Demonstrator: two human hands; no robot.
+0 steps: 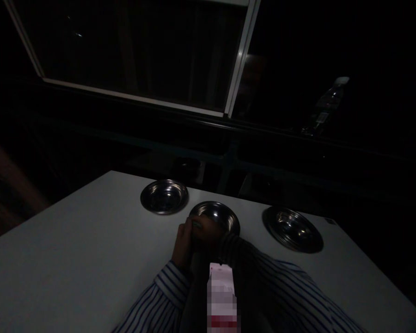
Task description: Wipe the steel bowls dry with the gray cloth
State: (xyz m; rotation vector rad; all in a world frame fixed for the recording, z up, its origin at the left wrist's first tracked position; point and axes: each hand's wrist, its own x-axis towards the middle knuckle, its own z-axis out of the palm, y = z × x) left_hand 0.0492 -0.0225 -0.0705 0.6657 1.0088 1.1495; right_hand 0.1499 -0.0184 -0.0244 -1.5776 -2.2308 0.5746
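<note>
My left hand [182, 243] and my right hand [208, 230] are closed and meet at the near left side of the middle steel bowl [230, 215]. A tiny greenish spot shows between the fingers; what they hold, if anything, is too dark and small to name. The right hand and its striped sleeve cover the near part of this bowl. Two more shiny steel bowls flank it on the white table [100, 240]: the left bowl [164, 196] and the right bowl [293, 229]. No contents can be made out in the dim light.
A bright pinkish-white flat thing [222, 275], partly blurred out, shows below my hands between the forearms. Beyond the table's far edge stands a clear plastic bottle [327, 106] with a white cap. A framed window [142, 99] is behind; the surroundings are very dark.
</note>
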